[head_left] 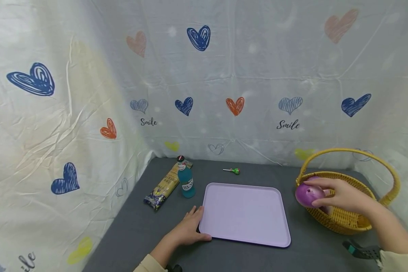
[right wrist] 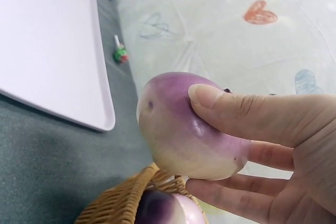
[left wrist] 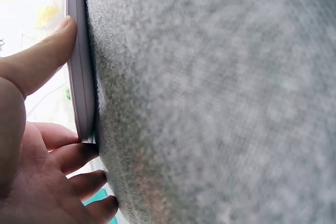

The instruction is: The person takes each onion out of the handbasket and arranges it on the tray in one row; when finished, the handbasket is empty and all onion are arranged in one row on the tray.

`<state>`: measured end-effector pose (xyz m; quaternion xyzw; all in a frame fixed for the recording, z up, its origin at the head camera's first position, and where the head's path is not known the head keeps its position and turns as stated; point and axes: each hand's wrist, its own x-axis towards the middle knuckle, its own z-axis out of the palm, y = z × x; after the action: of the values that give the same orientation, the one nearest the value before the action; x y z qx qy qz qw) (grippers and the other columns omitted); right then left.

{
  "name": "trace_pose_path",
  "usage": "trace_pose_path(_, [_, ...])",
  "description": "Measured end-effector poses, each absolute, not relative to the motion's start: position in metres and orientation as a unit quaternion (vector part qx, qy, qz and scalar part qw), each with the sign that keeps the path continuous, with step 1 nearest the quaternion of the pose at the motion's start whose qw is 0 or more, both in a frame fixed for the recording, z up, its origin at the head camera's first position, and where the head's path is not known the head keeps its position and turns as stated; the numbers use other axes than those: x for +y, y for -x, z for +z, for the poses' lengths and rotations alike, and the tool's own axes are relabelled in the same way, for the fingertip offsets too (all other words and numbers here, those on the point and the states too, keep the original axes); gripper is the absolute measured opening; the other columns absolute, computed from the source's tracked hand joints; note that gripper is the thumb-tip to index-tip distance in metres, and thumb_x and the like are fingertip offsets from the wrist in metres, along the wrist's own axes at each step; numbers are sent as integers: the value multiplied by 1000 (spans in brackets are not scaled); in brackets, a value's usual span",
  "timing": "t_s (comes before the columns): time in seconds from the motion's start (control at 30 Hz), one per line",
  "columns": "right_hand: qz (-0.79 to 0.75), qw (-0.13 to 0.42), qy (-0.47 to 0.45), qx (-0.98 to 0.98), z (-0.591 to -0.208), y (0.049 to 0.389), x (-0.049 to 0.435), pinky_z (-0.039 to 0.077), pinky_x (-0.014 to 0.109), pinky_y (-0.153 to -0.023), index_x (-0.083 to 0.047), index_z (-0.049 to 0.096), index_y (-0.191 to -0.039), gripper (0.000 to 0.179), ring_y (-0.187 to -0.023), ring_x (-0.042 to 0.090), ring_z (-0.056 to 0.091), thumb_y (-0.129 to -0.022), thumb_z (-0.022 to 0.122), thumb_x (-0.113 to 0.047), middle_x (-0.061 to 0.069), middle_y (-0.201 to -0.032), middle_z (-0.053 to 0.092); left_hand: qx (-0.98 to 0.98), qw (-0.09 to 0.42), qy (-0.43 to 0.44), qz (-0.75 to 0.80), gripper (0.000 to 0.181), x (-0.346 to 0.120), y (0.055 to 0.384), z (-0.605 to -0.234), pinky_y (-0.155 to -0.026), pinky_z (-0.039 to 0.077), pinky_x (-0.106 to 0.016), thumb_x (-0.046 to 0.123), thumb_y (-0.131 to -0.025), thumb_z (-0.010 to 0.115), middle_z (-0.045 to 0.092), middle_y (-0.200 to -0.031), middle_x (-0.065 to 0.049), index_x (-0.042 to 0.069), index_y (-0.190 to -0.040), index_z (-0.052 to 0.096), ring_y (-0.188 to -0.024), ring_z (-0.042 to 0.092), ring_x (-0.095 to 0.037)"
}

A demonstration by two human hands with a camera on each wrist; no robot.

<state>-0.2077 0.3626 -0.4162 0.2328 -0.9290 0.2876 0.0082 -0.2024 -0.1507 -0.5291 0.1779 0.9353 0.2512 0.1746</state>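
Note:
My right hand (head_left: pixel 343 194) grips a round purple-and-white turnip (head_left: pixel 308 195) over the left rim of a yellow wicker basket (head_left: pixel 346 226). In the right wrist view the thumb lies across the turnip (right wrist: pixel 191 129), with the fingers behind and below it. Another purple-and-white piece (right wrist: pixel 173 208) shows inside the basket beneath. My left hand (head_left: pixel 189 228) rests at the near left corner of a pale lilac tray (head_left: pixel 244 215). Its thumb touches the tray's side wall (left wrist: pixel 79 72) in the left wrist view, and the loosely extended fingers lie around the corner.
Behind the tray lies a lollipop (head_left: pixel 235 171) with a green wrapper. A blue bottle (head_left: pixel 187 181) stands left of the tray, beside a long gold-and-purple food packet (head_left: pixel 164 187). The basket's tall handle (head_left: pixel 394 177) arches up on the right. Heart-printed curtains (head_left: pixel 210 128) enclose the grey table.

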Motion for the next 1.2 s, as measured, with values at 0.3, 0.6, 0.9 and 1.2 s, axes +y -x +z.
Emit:
trace_pose_path(0.3, [312,3,-243,-919,-419,208,355,57,25,-74,-9,66,-131,58,-100,-7,57,-79,86,-27,17,-128,66,934,175,-183,251,110,-148,202,-529,-120,20,-65,56,-80,80,26,-166,-16,1,-159,25,-154,15,-42])
trace_pose_path(0.6, [330,-24,-234,-914,-419,205,345,58,28,-56,-11,64,-133,58,-102,28,62,-82,85,-29,22,-132,59,934,174,-183,252,110,-147,202,-529,-119,20,-66,56,-80,80,26,-166,-17,0,-158,26,-154,15,-43])
trace_pose_path(0.9, [320,-2,-258,-911,-421,206,341,58,25,-70,-12,66,-132,56,-106,1,57,-82,85,-27,16,-127,64,934,170,-183,257,111,-147,202,-530,-119,22,-66,58,-79,79,27,-165,-16,2,-159,27,-154,16,-42])
trace_pose_path(1.2, [328,-7,-272,-905,-422,209,324,59,29,-81,-13,66,-132,55,-106,-4,56,-82,84,-28,12,-127,67,938,164,-169,256,112,-150,203,-533,-117,22,-69,60,-78,79,27,-165,-16,3,-159,27,-153,17,-44])
